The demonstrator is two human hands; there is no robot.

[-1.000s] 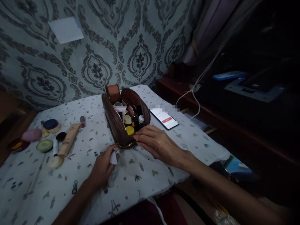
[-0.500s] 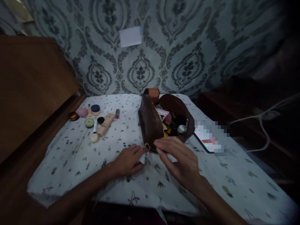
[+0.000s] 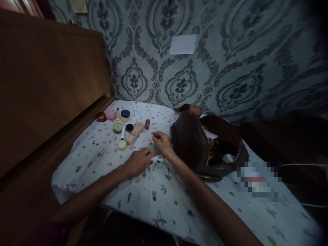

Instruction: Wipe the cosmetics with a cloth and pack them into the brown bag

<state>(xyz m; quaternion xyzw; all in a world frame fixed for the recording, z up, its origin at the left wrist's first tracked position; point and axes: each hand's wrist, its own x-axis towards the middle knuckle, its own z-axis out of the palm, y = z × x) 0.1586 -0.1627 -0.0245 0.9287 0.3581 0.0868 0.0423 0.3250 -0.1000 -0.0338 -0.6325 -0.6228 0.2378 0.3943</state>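
Observation:
My left hand (image 3: pixel 139 162) rests on the patterned white cloth, its fingers closed on a white tissue (image 3: pixel 156 159). Just left of the brown bag, my right hand (image 3: pixel 162 142) is raised over the cloth with its fingers curled; whether anything is between thumb and fingertips is too small to tell. The brown bag (image 3: pixel 191 138) lies unzipped, with several items inside, among them a round silver-white one (image 3: pixel 229 158). Beyond my left hand lie a beige tube (image 3: pixel 135 133), a small reddish tube (image 3: pixel 147 124), a dark round lid (image 3: pixel 129 128) and a cream round item (image 3: pixel 122 145).
Toward the back left stand a blue-lidded jar (image 3: pixel 125 115), a pink item (image 3: pixel 111 114) and an amber jar (image 3: pixel 101 117). A wooden cabinet (image 3: pixel 51 78) borders the left side. A blurred-out phone (image 3: pixel 258 179) lies right of the bag.
The view has turned left. My right hand has left the bag's front edge and moved to the bag's left side, beyond the tissue. My left hand stays on the cloth with the tissue.

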